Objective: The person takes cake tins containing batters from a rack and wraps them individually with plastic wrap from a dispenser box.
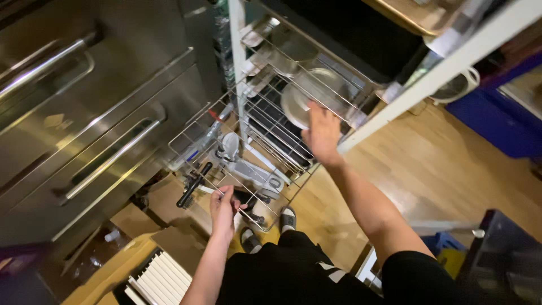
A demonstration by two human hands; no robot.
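Basket point(195, 133) of wire juts from the rack beside the steel drawers point(101, 130) — we pinch its front rim in our left hand point(223, 210), right hand point(322, 134) spread open against the pan point(307, 96) — best kept level.

A wire basket point(195, 133) sits left of the shelf rack point(361, 121), with steel drawers point(84, 130) further left. A round plate point(302, 99) lies in the rack, tools point(248, 169) in the basket.

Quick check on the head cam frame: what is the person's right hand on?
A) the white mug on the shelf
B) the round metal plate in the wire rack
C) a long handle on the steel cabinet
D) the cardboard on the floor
B: the right hand reaches into the wire rack with its fingers on the round metal plate, while the left hand holds the rack's front edge.
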